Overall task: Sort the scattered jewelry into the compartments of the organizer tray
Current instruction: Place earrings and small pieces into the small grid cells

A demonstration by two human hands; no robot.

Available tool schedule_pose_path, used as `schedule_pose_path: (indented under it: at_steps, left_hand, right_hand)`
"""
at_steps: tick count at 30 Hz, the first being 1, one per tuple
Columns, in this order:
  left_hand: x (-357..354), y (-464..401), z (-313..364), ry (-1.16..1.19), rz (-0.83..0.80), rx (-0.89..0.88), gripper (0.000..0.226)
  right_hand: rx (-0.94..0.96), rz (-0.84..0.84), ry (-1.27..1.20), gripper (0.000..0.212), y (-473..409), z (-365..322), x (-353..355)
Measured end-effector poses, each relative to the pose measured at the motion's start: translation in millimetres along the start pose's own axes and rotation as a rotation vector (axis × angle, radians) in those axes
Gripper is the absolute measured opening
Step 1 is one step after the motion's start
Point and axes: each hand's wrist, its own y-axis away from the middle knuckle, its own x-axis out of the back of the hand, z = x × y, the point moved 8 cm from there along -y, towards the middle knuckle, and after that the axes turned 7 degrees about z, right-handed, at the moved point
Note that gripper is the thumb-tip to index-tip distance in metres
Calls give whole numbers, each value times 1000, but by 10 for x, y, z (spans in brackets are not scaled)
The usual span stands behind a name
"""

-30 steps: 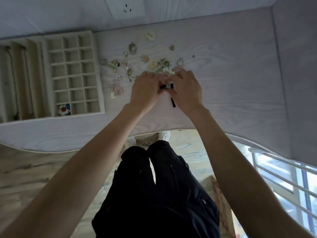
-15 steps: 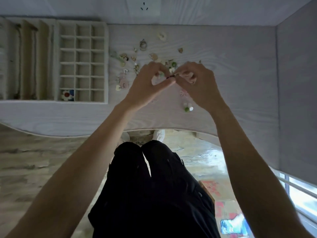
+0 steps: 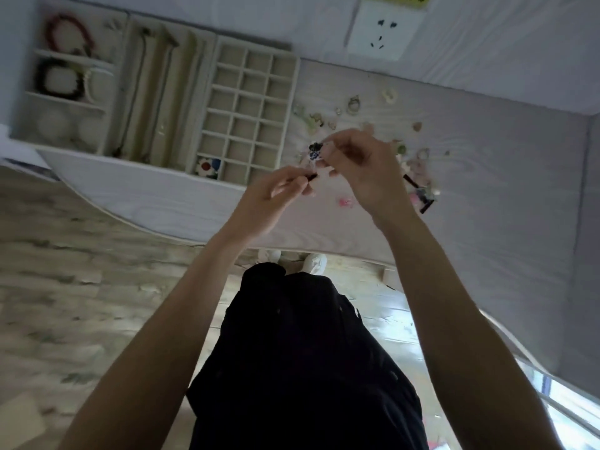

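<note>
A beige organizer tray [image 3: 290, 102] lies at the table's left, with a grid of small cells, long slots with chains and larger cells with bracelets. A red, white and blue flower piece [image 3: 207, 166] sits in the grid's near left cell. Scattered jewelry [image 3: 352, 107] lies to the right of the tray. My right hand [image 3: 363, 167] pinches a small dark blue and black piece [image 3: 315, 151] above the table. Just below it my left hand [image 3: 276, 198] pinches a small dark bit [image 3: 311, 177] at its fingertips.
A pink piece [image 3: 345, 202] and black strips [image 3: 425, 206] lie near my right wrist. A white wall socket [image 3: 384, 29] is on the wall behind the table. The table's curved front edge [image 3: 156, 227] runs above the wooden floor. My dark trousers fill the bottom.
My hands have come apart slightly and shifted left toward the tray's grid, lifted off the table. The view has swung left, showing the whole tray.
</note>
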Motion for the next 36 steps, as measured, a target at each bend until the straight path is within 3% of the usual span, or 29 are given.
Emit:
schedule_pose_path:
  at_steps: [3,5,9,13,16,19,22,26,31,36]
  left_hand:
    - [556,112,-247,-26,228,54,16]
    - [807,172,-266,-168,346,26,15]
    - [1130,168,-282,-448,462,-31,16]
    - [1172,106,-281,-694,408,-149,24]
    - [1212,153,-281,-783,382,-214,27]
    - [1297,232,-255,-827,417,-308,23]
    - [1348,249,-224,-852,448,-353,20]
    - [1298,160,-203,-911,407,-396,16]
    - [1190,133,-228,-991,353,-472,12]
    - [1153,127,-265,-1028,361,-467,17]
  right_hand:
    - [9,-26,32,10,-51,82,-447]
    - [5,-34,69,8,-69,168,-637]
    - [-33,-41,105,13,-96,322,-1001]
    - [-140,-24,119,11,-91,452,-1144]
    - [-113,92,215,14,-62,460,-975]
    - [27,172,394,14,-30,384,-841]
    - [261,151,601,13,2,248,-962]
    - [404,122,765,8,43,195,-1208]
    - [380,223,821,7,0,230,-1253]
    - [359,219,835,7,-75,250,-1372]
